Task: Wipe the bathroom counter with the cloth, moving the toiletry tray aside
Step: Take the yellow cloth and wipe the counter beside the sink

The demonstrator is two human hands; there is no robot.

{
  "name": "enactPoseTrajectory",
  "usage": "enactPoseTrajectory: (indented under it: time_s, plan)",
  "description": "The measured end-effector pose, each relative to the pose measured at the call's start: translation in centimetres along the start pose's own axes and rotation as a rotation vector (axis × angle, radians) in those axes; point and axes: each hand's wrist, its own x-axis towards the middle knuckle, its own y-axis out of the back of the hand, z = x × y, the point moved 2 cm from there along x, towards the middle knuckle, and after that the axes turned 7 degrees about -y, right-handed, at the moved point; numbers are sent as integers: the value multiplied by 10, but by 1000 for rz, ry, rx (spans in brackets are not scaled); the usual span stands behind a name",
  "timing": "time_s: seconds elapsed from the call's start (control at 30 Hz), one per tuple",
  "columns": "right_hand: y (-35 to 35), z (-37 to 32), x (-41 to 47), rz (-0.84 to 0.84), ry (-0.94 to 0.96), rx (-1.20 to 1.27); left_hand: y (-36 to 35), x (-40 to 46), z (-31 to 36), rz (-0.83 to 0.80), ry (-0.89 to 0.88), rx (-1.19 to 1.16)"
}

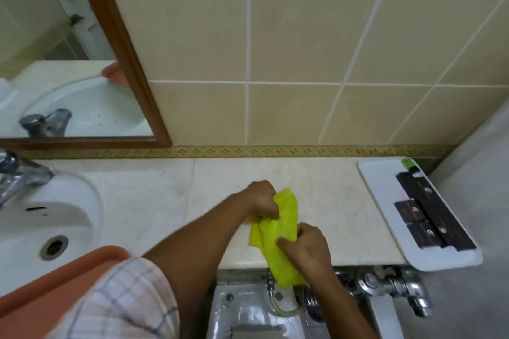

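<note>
Beige marble counter [316, 201] lies bare in the middle, with the white toiletry tray [385, 201] at its right end. Left hand [261, 198] and right hand [305, 245] both pinch the yellow cloth [278, 231]. Best fold it flat into a pad before pressing down.

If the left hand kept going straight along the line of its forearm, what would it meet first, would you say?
Probably bare counter, then the tiled wall. The left hand points up and right, gripping the yellow cloth; the white tray looks off to the right of that line, though depth is unclear.
</note>
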Motion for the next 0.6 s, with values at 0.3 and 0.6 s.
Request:
enactPoseTrajectory:
  time_s: [0.3,0.6]
  plan:
    - [-106,-149,-31,-415,-39,618,106,-74,-159,221,291,-103]
    - [-127,-166,3,-288,67,525,87,-71,-206,503,388,147]
